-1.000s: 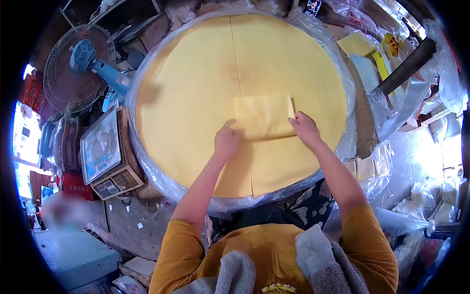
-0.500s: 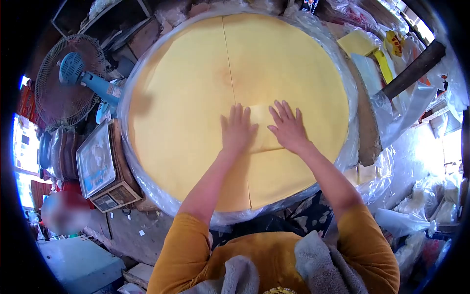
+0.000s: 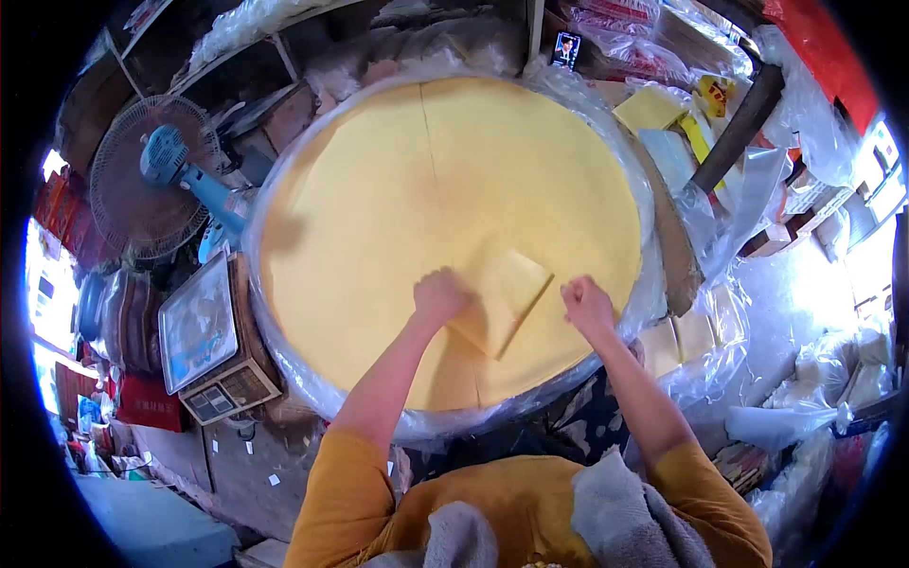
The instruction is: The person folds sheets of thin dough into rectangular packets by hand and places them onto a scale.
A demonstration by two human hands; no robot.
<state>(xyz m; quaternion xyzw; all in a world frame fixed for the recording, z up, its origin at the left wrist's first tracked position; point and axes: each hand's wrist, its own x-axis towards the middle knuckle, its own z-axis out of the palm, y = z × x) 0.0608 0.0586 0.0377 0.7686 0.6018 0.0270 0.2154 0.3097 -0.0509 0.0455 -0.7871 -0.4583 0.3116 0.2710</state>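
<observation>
A folded yellow sheet (image 3: 507, 293) lies at a slant on the round, yellow-covered table (image 3: 350, 227). At the sheet's left edge is my left hand (image 3: 442, 295), its fingers curled; whatever they hold, if anything, is hidden. My right hand (image 3: 587, 305) is just off the sheet's right side, closed into a loose fist, with a gap between it and the sheet. Nothing shows in that hand.
A blue fan (image 3: 194, 180) stands at the left, above a scale with a metal plate (image 3: 197, 322). Clear plastic wraps the table's rim. At the right are a dark post (image 3: 743, 128), yellow sheets (image 3: 651, 108) and plastic bags (image 3: 786, 426). A lit phone (image 3: 565, 49) is at the back.
The folded sheet has turned from square-on to a slant. Both hands, flat on it half a second ago, are now closed, the right one off the sheet. The camera view has shifted.
</observation>
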